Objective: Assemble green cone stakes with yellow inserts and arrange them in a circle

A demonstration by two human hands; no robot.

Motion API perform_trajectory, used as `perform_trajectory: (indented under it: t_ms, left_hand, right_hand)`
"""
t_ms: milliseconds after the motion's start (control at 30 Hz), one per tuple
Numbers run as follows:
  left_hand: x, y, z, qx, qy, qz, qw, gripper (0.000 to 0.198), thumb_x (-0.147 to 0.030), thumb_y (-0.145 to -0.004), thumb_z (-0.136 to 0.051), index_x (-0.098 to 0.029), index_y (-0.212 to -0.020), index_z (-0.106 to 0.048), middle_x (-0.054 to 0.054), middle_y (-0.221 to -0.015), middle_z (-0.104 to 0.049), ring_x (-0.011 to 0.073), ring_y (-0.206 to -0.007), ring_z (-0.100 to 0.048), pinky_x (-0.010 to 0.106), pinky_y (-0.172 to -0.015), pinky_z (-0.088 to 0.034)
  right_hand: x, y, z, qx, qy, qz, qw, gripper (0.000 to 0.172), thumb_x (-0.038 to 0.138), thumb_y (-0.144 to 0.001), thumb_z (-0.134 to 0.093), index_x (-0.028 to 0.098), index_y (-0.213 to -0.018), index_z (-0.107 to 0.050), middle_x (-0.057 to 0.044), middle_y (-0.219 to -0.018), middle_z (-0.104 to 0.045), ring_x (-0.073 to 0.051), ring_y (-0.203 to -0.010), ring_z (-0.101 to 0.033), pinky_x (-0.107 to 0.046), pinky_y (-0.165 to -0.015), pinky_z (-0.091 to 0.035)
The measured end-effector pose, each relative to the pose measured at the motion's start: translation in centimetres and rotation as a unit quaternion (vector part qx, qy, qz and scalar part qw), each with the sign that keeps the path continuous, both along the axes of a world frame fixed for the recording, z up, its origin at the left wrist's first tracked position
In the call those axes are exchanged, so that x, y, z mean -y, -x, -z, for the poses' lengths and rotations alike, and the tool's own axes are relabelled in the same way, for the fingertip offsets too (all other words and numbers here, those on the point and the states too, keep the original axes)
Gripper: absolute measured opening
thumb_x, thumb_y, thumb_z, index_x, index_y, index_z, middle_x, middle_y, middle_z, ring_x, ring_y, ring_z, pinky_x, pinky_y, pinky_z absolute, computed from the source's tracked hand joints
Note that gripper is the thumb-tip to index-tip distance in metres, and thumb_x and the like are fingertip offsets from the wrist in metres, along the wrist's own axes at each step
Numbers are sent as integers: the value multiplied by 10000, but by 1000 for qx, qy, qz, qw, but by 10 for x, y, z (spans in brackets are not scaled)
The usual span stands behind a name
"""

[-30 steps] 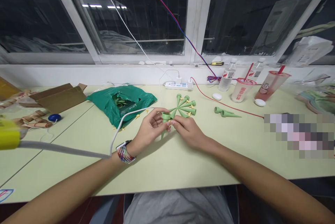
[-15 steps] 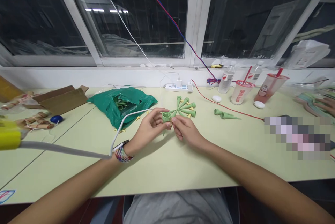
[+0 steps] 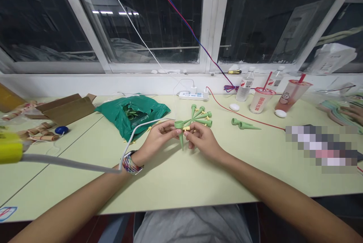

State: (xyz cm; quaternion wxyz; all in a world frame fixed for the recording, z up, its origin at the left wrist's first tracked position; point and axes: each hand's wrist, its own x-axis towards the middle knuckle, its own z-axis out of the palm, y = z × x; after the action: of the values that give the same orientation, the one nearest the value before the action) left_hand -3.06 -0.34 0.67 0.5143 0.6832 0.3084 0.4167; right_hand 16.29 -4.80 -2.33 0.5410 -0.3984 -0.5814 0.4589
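My left hand (image 3: 161,135) is closed on a green plastic watering spike (image 3: 182,141), its wide round cup up and its point down, just above the table. Close beside it, my right hand (image 3: 203,137) pinches a small yellow plastic valve (image 3: 186,128) at the spike's side, under the cup. Whether the valve sits in the spike I cannot tell; fingertips hide the contact. Behind my hands, several green spikes with yellow valves (image 3: 202,112) lie fanned out, points inward. Two green spikes (image 3: 245,123) without visible valves lie to the right.
A torn green bag (image 3: 147,106) of spikes lies behind my left hand, with loose yellow valves near it. A grey cable (image 3: 85,162) crosses at left. Drink cups (image 3: 262,101), bottles and a power strip (image 3: 194,95) stand behind. Another person's hand (image 3: 354,112) is far right.
The spike has turned from its cup opening facing me to upright with its point down. More of the yellow valve shows between my hands.
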Motion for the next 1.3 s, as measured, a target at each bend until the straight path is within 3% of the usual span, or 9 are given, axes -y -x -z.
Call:
perform_trajectory:
  t_ms: [167,333,533,667,800,967,1133,1300]
  left_hand:
    - [-2,-1,7,36,56,25,998,223,-293,-775,-876,-176,-898,-732,20,-813,-714,177,-784,-676,287,-742,-570]
    - [-1,1,6,32,92,86,992,203,-295,-810,-849,-161,-861,-706,45,-872,-712,182,-822,-686,298,-778,-585]
    - [-2,1,3,23,59,93,994,211,-308,-810,-844,-171,-911,-720,41,-896,-705,189,-858,-685,300,-785,-579]
    - [-4,-2,2,-14,37,48,998,271,-278,-714,-910,-163,-834,-696,20,-802,-700,164,-752,-664,258,-697,-538]
    - [-6,-4,0,-31,37,66,997,288,-271,-683,-927,-160,-774,-678,18,-751,-705,168,-714,-665,264,-685,-533]
    - [-7,-6,-3,-28,34,79,996,284,-306,-737,-899,-171,-923,-732,37,-845,-732,187,-768,-692,296,-746,-571]
    - [-13,-1,-3,-14,-24,7,1000,378,-348,-759,-885,-195,-1064,-722,62,-1071,-724,204,-910,-704,314,-832,-580]
    - [-19,7,-2,37,-12,-2,999,374,-342,-785,-867,-202,-1090,-704,65,-1143,-694,240,-1040,-707,382,-953,-579]
  right_hand:
    - [-1,-1,-1,-26,-2,14,1000,270,382,-828,-776,226,-977,-614,3,-839,-645,-166,-616,-692,-290,-519,-563]
    - [-2,-2,1,-24,-41,2,999,250,361,-823,-794,223,-919,-610,7,-771,-664,-173,-677,-711,-325,-666,-608]
    - [-1,-1,-1,-56,-36,-2,998,300,437,-810,-818,212,-883,-635,-2,-750,-688,-172,-643,-708,-333,-652,-607]
    - [1,-4,-2,-41,-21,12,999,329,474,-802,-823,216,-847,-624,-6,-677,-700,-197,-624,-719,-359,-649,-617]
    - [4,-7,-1,-17,-13,10,1000,303,447,-814,-808,216,-817,-611,-19,-670,-715,-216,-630,-737,-366,-645,-617]
    - [2,-4,-3,-10,-54,24,998,206,378,-861,-754,220,-889,-625,-12,-769,-690,-183,-670,-702,-331,-660,-575]
    - [-6,-9,-2,66,-104,64,990,275,363,-866,-745,223,-1086,-658,-34,-946,-711,-177,-825,-665,-295,-710,-523]
    - [-13,-21,4,227,-160,68,958,103,289,-932,-654,213,-919,-723,-38,-915,-721,-186,-851,-622,-300,-738,-473]
